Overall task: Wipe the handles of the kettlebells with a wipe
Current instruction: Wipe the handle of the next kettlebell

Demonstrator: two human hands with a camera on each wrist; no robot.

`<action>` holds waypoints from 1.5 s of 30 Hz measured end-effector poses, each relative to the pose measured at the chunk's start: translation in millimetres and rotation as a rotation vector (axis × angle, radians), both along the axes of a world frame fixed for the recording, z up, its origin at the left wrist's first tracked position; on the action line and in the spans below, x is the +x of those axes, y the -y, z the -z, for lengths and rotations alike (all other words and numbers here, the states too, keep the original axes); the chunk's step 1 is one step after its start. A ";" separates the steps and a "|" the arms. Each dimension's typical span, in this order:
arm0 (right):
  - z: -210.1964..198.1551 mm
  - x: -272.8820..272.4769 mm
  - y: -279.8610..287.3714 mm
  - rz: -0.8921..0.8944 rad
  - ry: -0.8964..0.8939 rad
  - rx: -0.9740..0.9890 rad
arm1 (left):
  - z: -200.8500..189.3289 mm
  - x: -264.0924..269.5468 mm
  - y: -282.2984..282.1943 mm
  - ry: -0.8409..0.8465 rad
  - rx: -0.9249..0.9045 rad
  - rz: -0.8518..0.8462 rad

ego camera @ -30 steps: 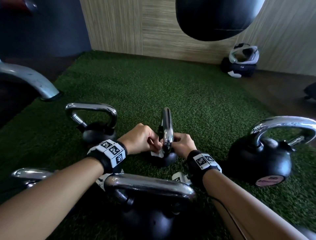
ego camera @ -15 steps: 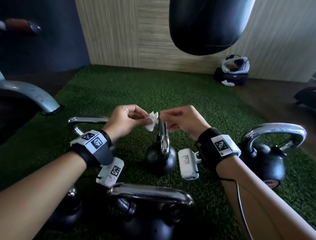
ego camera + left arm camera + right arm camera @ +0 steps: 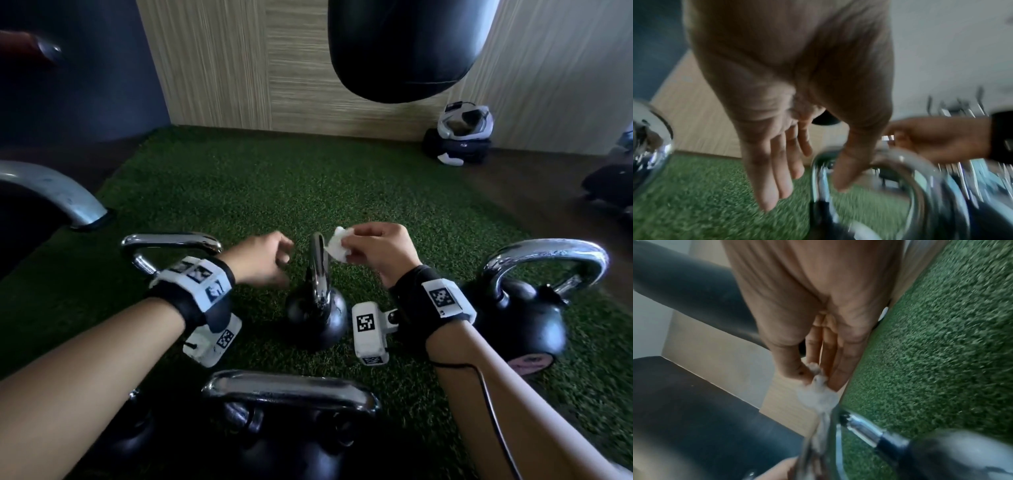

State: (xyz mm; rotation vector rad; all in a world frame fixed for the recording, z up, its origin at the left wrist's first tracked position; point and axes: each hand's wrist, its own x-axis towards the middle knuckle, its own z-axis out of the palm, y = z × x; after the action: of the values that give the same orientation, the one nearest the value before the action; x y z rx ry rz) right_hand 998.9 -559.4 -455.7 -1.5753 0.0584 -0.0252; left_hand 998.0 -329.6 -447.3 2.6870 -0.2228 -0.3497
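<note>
Right hand: pinches white wipe, just right of small kettlebell's handle.
Left hand: loosely spread, empty, left of handle.

A small crumpled white wipe is pinched in the right hand, held just beside the top of the chrome handle of the small middle kettlebell; whether it touches the metal is unclear. That black kettlebell stands upright on the turf, handle edge-on. A larger kettlebell sits to its right, another behind the left wrist, and a big one nearest, all with shiny chrome handles.
</note>
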 end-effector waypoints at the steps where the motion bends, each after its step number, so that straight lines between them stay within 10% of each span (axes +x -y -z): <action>1: 9.6 2.3 4.4 0.064 0.003 -0.036 | 6.1 -3.6 5.1 -0.043 0.173 0.060; 11: 92.5 16.8 1.7 0.312 -0.110 -0.243 | 80.7 -17.8 47.5 0.003 0.084 0.204; 45: 56.3 46.7 -24.8 0.180 0.257 -0.370 | 118.3 -3.7 20.4 0.068 -0.036 0.221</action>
State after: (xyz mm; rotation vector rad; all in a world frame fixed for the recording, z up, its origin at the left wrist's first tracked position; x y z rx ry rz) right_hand 1045.6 -534.6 -512.0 -1.9188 -0.0072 -0.3987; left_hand 994.2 -350.0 -565.6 2.6466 -0.5437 -0.3169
